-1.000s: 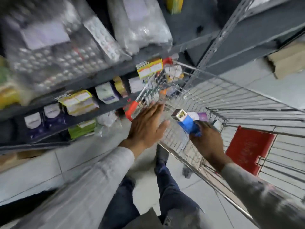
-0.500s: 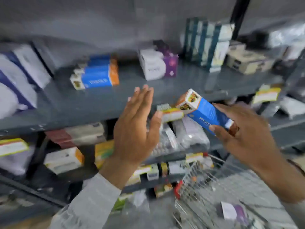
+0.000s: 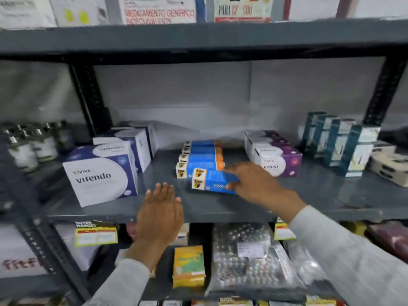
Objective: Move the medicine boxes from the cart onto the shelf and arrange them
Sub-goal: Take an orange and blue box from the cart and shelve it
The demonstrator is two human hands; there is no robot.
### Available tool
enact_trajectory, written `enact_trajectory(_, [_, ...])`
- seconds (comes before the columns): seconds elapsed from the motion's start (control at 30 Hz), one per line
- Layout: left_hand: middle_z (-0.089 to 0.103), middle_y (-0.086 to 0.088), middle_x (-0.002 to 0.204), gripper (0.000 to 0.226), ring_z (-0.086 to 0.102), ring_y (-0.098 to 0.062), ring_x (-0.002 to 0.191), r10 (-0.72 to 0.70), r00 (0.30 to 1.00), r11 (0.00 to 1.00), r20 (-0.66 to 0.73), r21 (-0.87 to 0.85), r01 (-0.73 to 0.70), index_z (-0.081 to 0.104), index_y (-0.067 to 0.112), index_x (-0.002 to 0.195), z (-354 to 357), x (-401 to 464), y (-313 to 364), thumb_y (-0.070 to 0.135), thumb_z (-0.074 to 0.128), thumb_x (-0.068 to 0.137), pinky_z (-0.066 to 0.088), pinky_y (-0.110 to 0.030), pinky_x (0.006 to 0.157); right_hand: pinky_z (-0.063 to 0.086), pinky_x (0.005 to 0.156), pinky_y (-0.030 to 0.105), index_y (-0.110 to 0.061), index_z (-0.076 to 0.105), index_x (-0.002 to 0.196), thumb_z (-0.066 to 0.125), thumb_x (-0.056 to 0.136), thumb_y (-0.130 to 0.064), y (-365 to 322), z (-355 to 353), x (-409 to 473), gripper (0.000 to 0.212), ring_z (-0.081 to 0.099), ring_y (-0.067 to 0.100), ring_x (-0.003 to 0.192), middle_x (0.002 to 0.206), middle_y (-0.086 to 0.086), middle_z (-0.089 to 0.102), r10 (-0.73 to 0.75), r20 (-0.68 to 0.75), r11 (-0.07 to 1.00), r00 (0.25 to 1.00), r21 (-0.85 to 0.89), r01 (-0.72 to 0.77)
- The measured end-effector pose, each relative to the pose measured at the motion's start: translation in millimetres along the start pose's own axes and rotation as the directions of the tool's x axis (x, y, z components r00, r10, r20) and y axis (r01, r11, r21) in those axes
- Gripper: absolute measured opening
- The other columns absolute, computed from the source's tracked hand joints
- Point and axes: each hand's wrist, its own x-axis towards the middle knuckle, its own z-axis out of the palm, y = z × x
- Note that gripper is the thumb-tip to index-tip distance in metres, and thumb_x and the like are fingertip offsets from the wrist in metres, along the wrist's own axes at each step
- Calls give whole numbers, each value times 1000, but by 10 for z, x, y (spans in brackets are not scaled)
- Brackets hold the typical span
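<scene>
A long blue medicine box [image 3: 212, 181] with a white and orange end lies on the grey shelf [image 3: 220, 208], just in front of a row of several matching blue boxes [image 3: 202, 157]. My right hand [image 3: 254, 184] grips the box's right end. My left hand [image 3: 160, 214] hovers flat and open at the shelf's front edge, left of the box, with nothing in it. The cart is out of view.
White and purple Vitendo boxes [image 3: 101, 173] stand left of the blue row, purple and white boxes [image 3: 273, 153] to its right, then tall teal cartons [image 3: 340, 142]. Small bottles [image 3: 33, 144] sit far left. Blister packs [image 3: 245, 261] and a yellow box [image 3: 188, 266] fill the lower shelf.
My right hand has carried the blue box from the cart up to the shelf and set it down in front of the blue row. The view rose from cart to shelf; my left hand stayed open.
</scene>
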Motion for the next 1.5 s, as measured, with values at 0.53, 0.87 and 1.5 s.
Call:
enact_trajectory(0.53, [54, -10, 151, 58, 49, -26, 141, -74, 993, 977, -94, -207, 53, 52, 10, 146, -89, -69, 72, 36, 27, 101, 33, -43, 120, 43, 110, 42, -22, 55, 144, 63, 95, -19, 8, 249, -102, 49, 50, 27, 131, 141, 1, 59, -188, -145, 978, 971, 69, 199])
enact_trajectory(0.87, [50, -8, 154, 52, 39, -21, 148, 314, 891, 678, -329, -579, -453, 51, 5, 146, 370, -1012, 1609, 7, 54, 94, 30, -42, 122, 51, 97, 28, -5, 77, 111, 64, 91, -1, 1024, 594, -1770, 24, 67, 23, 103, 109, 8, 75, -106, -580, 969, 808, 120, 214])
enact_trajectory(1.5, [25, -3, 169, 66, 15, -20, 157, 520, 207, 832, 829, -435, -344, 27, 17, 159, 2904, -3334, 3329, 55, 24, 105, 8, -43, 127, 57, 92, 44, -17, 53, 143, 58, 78, -7, 3497, 3077, -5481, 65, 65, 36, 115, 132, 15, 64, 618, 662, 645, 423, -119, -755])
